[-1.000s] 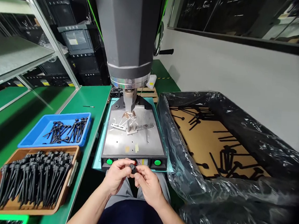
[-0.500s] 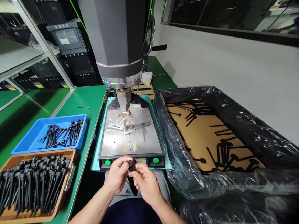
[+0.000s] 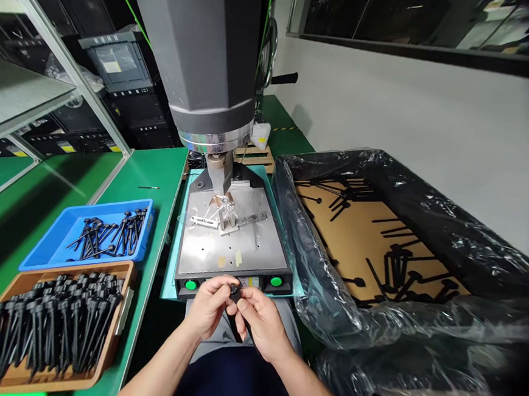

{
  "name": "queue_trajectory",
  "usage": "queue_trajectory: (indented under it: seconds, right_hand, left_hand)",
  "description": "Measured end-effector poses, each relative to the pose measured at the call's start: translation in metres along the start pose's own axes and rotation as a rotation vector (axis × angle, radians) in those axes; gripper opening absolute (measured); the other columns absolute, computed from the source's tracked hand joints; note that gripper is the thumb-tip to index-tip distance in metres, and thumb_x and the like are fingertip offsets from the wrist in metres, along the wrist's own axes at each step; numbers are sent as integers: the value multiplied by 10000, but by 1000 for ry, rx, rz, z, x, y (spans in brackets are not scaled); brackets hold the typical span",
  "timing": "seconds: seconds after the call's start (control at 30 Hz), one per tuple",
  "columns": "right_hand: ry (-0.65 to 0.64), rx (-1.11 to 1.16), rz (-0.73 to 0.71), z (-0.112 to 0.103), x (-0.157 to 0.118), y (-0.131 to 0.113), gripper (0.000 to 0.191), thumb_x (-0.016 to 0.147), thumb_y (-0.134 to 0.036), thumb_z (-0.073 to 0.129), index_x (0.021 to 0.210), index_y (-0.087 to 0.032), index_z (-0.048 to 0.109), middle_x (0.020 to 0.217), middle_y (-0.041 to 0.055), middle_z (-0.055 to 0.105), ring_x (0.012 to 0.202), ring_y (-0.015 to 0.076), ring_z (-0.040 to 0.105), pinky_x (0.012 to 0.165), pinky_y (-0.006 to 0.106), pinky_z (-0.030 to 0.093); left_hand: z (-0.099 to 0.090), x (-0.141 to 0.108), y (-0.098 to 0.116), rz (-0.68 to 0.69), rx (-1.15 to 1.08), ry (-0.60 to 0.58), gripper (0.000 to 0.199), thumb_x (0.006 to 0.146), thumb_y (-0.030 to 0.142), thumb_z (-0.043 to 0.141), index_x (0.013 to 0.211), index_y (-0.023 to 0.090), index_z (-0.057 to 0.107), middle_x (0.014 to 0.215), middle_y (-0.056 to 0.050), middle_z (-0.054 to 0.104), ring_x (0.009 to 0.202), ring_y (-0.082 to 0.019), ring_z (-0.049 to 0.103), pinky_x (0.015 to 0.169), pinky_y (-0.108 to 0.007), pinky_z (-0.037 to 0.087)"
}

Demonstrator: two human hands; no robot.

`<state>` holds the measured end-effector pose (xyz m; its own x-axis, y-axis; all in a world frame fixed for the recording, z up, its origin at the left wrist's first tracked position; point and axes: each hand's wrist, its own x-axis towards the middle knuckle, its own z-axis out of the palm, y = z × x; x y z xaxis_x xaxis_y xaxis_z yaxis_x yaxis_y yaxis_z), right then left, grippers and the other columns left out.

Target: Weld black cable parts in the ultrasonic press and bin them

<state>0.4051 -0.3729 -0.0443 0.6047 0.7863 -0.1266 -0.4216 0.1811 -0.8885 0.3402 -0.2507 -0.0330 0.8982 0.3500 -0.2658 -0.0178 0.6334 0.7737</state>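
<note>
A small black part (image 3: 235,293) is pinched between both hands, in front of the machine's front edge. My left hand (image 3: 210,306) is closed on its left side, thumb against fingers. My right hand (image 3: 260,320) grips it from the right, fingers curled. Part of the piece is hidden by the fingers. Beyond the hands lies the metal machine plate (image 3: 205,248), with a fixture (image 3: 227,219) under the press head (image 3: 219,176).
At left, a blue tray (image 3: 55,239) and a brown tray (image 3: 110,357) hold several black parts. At right stands a plastic-lined box (image 3: 335,234) with several black pieces. Green buttons (image 3: 190,285) (image 3: 276,281) flank the machine front.
The black part has turned slightly between my fingers, and my right hand has shifted a little, its lower fingers now more extended. The view has tilted very slightly.
</note>
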Motion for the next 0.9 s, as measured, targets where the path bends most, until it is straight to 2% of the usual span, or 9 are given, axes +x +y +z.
queue_trajectory:
  seconds: [0.2, 0.3, 0.47, 0.63, 0.77, 0.9]
  right_hand:
    - [72, -135, -49, -2, 1, 0, 335, 858, -510, 624, 895, -181, 576, 731, 24, 675, 437, 82, 500, 408, 211, 412]
    - [94, -221, -64, -3, 2, 0, 332, 859, -519, 613, 902, -191, 584, 724, 21, 670, 455, 93, 503, 407, 217, 409]
    - [102, -290, -90, -8, 3, 3, 307, 882, -503, 586, 935, -201, 588, 732, 15, 663, 490, 106, 519, 418, 221, 412]
    - [116, -385, -95, -13, 2, 6, 300, 888, -497, 578, 935, -200, 587, 738, 24, 659, 510, 113, 539, 431, 224, 424]
    - [115, -308, -70, -12, 4, 9, 333, 852, -526, 617, 916, -205, 552, 675, -10, 603, 492, 111, 528, 422, 221, 434]
    - [80, -199, -66, -9, 10, 10, 379, 855, -501, 635, 1072, -213, 519, 687, -26, 574, 512, 119, 534, 455, 235, 463]
  left_hand:
    - [-4, 1, 2, 44, 116, 12, 330, 752, 403, 749, 977, 162, 736, 760, -29, 636, 611, -125, 531, 636, -283, 424]
    - [-6, 2, 0, 99, 205, 43, 317, 758, 403, 736, 974, 171, 745, 903, -65, 666, 654, -144, 553, 667, -304, 456]
    - [-10, 2, 1, 163, 333, 16, 295, 799, 393, 691, 1009, 195, 748, 999, -77, 657, 692, -165, 588, 715, -335, 496]
    - [-9, 2, 21, 227, 669, -101, 320, 880, 399, 587, 1077, 202, 744, 1061, -113, 664, 984, -254, 608, 926, -390, 458]
    - [-7, 1, 29, 270, 801, -174, 359, 906, 405, 541, 1172, 225, 701, 1126, -125, 657, 1061, -267, 591, 976, -400, 436]
    - [-5, 2, 20, 344, 806, -122, 347, 894, 406, 561, 1155, 231, 710, 1158, -130, 643, 1104, -273, 575, 997, -402, 431]
